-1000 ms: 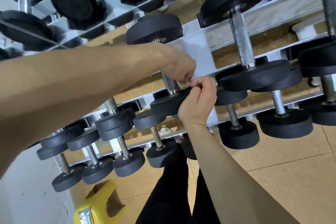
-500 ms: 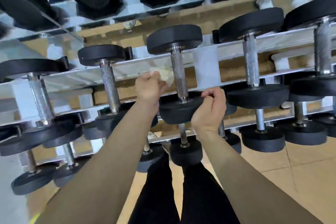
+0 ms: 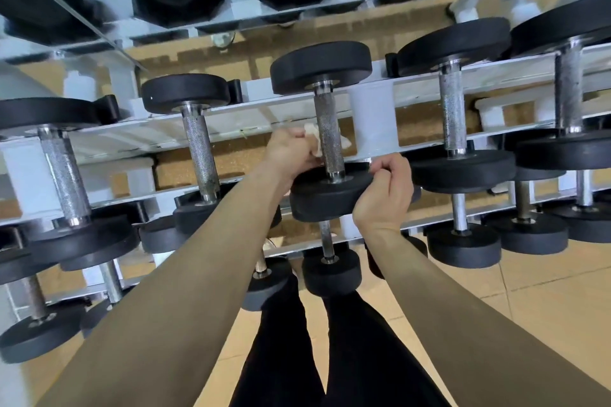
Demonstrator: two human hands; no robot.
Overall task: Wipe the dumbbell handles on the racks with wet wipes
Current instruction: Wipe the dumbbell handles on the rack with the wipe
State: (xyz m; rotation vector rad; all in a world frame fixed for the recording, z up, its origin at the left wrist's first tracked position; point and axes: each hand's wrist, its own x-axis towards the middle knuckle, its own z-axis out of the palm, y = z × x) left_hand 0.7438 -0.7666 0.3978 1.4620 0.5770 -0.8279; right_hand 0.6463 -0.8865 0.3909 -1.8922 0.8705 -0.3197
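left hand (image 3: 291, 150) clutching wipe (image 3: 314, 139), apparently wrapped behind dumbbell handle (image 3: 327, 139) | right hand (image 3: 385, 192) fingers curled over near weight plate (image 3: 327, 195)

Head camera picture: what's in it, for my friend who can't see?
A person's left hand holds a white wipe against a dumbbell handle on a rack, while the right hand grips that dumbbell's near weight. More dumbbells sit around it.

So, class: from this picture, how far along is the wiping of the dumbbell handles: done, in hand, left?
Done: cannot tell; no handle looks visibly wiped. In hand: the left hand holds a wet wipe against the centre handle while the right hand grips that dumbbell's front head. Left: possibly the handle to its right and the handle to its left.
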